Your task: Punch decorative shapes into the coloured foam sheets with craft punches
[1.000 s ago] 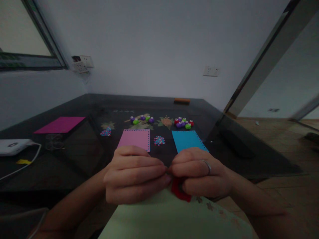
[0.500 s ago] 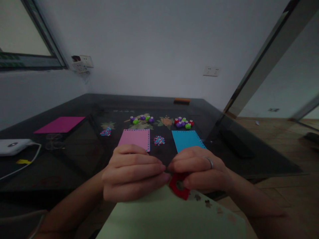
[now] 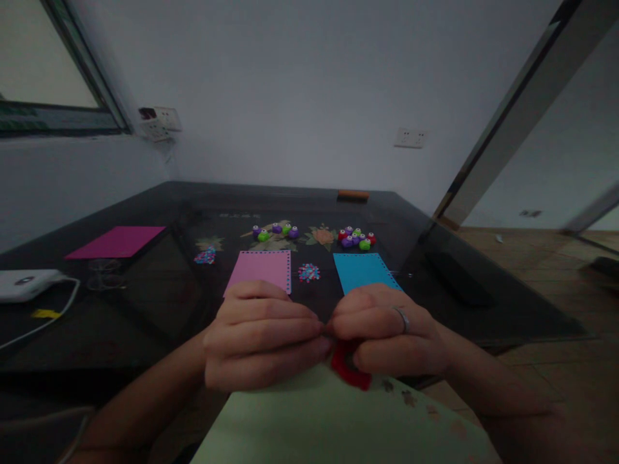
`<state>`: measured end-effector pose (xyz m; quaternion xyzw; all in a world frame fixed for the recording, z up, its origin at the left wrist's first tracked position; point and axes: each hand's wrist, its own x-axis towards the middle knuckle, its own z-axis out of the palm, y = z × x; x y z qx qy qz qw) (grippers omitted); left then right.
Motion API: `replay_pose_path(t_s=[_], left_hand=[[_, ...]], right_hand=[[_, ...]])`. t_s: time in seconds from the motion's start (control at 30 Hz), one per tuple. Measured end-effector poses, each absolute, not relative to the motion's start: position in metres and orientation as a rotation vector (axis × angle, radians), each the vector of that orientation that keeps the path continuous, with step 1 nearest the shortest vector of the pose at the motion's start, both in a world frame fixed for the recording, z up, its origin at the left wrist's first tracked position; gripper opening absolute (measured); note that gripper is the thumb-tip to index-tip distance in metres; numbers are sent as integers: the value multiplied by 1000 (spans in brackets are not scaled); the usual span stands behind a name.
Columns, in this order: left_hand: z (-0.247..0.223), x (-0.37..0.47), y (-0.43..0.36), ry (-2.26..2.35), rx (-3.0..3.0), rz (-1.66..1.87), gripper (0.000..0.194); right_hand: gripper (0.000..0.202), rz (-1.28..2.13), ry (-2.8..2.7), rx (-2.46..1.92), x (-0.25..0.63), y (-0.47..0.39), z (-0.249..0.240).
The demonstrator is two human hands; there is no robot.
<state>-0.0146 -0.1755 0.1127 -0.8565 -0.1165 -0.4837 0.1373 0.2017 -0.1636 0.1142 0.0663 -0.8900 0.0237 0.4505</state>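
Observation:
A pale green sheet of paper slopes toward me at the bottom of the view, with several flower-shaped holes along its right edge. My left hand is closed on the sheet's upper edge, fingers pressed together. My right hand, with a ring on one finger, is closed around a small red craft punch at that edge. The fingertips of both hands meet above the punch, and most of it is hidden. A pink sheet and a blue sheet, both with holes along their edges, lie beyond the hands.
Several purple and green punches and a second cluster with red ones stand farther back. Small coloured bits lie between the sheets, more to the left. A magenta sheet and a white device with a cable are at left.
The red punch has tilted in my right hand, so its underside shows less. My left hand has shifted slightly right, and the green sheet has moved a little to the right.

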Motion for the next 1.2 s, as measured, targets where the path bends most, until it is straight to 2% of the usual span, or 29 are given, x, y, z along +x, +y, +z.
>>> replay_pose_path(t_s=[0.1, 0.57, 0.87, 1.2], left_hand=[[113, -14, -174, -113, -2447, -1382, 14], [107, -21, -176, -312, -2558, -1376, 14], [109, -19, -175, -231, -2536, -1401, 13], [106, -17, -174, -237, -2550, -1421, 14]], right_hand=[[12, 63, -2191, 173, 200, -164, 115], [8, -8, -2223, 138, 207, -163, 115], [15, 24, -2197, 120, 208, -166, 114], [12, 32, -2196, 72, 208, -168, 112]])
